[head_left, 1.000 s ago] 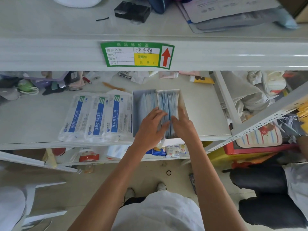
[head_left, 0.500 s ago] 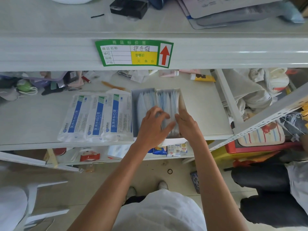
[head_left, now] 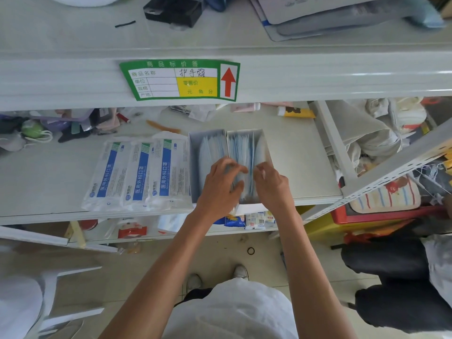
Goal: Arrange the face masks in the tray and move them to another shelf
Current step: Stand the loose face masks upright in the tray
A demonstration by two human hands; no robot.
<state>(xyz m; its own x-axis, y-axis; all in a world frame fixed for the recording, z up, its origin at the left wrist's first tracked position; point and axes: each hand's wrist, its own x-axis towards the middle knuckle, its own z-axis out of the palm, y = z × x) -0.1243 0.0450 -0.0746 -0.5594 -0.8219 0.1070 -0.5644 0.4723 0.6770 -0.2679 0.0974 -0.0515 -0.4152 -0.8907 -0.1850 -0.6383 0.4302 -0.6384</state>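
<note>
A white two-compartment tray (head_left: 193,152) stands at the front edge of the middle shelf. Both compartments hold upright blue face masks (head_left: 241,148). My left hand (head_left: 220,189) reaches into the tray with its fingers curled over the masks near the divider. My right hand (head_left: 271,184) is in the right compartment, its fingertips pinching the same bunch of masks. The near ends of the masks are hidden under both hands. Three sealed white-and-blue mask packs (head_left: 139,173) lie flat on the shelf just left of the tray.
The upper shelf edge (head_left: 318,74) with a green price label (head_left: 179,80) overhangs the tray. Clutter lines the back of the middle shelf, including a yellow tube (head_left: 296,111). A slanted shelf rail (head_left: 391,165) and cloth items are at right. Another person's dark legs (head_left: 391,265) are lower right.
Both hands have drawn together over the masks in the right compartment; the right hand's fingers went from flat along the tray wall to pinching the masks. The tray has stayed in place.
</note>
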